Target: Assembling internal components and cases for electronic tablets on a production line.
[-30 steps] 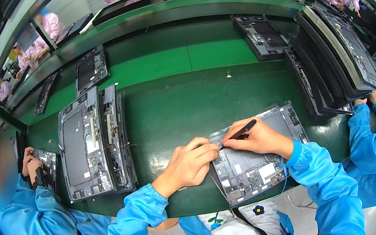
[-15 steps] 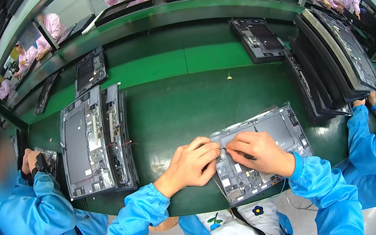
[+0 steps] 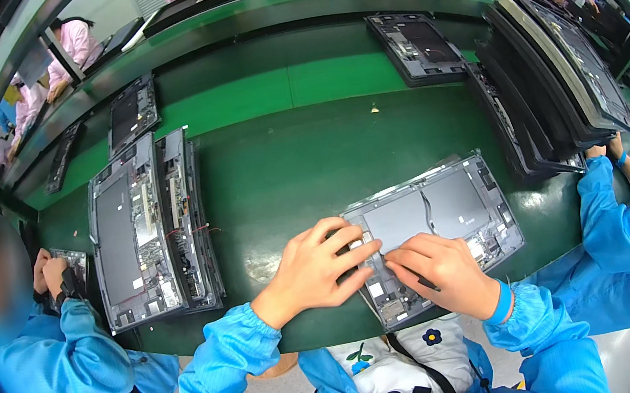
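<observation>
An opened tablet-like device (image 3: 458, 202) lies slightly turned at the table's front edge, its dark flat panel, a thin dark cable and its circuit board exposed. My left hand (image 3: 315, 271) rests across its left side. The fingers there are bent but apart, fingertips touching the board area. Close beside those fingertips, my right hand (image 3: 445, 275) hovers low over the board with thumb and forefinger pinched together. Whatever is in that pinch is too small to make out. My right hand hides part of the board.
Stacks of similar opened devices stand left (image 3: 130, 236) and right (image 3: 522, 87) on the green table (image 3: 276, 161). Single units (image 3: 419, 46) lie farther back near a raised shelf (image 3: 220, 25). Co-workers in blue sleeves (image 3: 64, 338) sit close on both sides; others in pink work beyond the shelf.
The view has shifted, so the scene sits a little higher. My right hand has moved toward the near edge, uncovering the cable on the panel. My left fingers have spread over the device's left side.
</observation>
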Tool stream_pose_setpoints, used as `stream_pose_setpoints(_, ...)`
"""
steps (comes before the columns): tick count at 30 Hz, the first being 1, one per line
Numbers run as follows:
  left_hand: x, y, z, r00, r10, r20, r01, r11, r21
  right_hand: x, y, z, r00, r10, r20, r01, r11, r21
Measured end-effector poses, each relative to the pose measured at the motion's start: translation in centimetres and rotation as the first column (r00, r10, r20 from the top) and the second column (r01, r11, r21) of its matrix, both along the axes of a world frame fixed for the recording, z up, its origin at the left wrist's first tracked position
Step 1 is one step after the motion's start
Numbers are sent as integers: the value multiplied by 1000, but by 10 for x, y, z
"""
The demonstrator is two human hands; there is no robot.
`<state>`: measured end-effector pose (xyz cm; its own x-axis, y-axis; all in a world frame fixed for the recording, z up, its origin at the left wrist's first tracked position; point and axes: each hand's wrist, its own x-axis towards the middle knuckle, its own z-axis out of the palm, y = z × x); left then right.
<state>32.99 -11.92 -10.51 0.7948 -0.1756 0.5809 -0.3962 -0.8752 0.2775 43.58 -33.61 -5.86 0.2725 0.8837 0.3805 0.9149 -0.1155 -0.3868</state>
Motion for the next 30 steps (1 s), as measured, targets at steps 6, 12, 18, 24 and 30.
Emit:
stream_pose_setpoints(6, -17, -12, 0, 994, 48, -96, -42, 997, 64, -5, -6, -18, 985, -16, -173, 55, 973, 224)
stream_pose_setpoints(12, -18, -13, 1, 997, 43, -57, -33, 986, 163, -2, -12, -22, 969, -18, -247, 108, 929, 355)
stream_pose_setpoints(18, -16, -13, 4, 1000, -1, -29, 8, 967, 256, -5, -12, -23, 967, 38, -250, 46, 946, 321)
stream_pose_setpoints(24, -15, -17, 10, 999, 35, -42, -21, 953, 301, -8, -12, -18, 995, -2, -99, 27, 967, 253)
stream_pose_setpoints(30, -13, -15, 8, 1000, 6, -26, 2, 954, 299, -5, -10, -20, 997, 8, -77, 13, 963, 269)
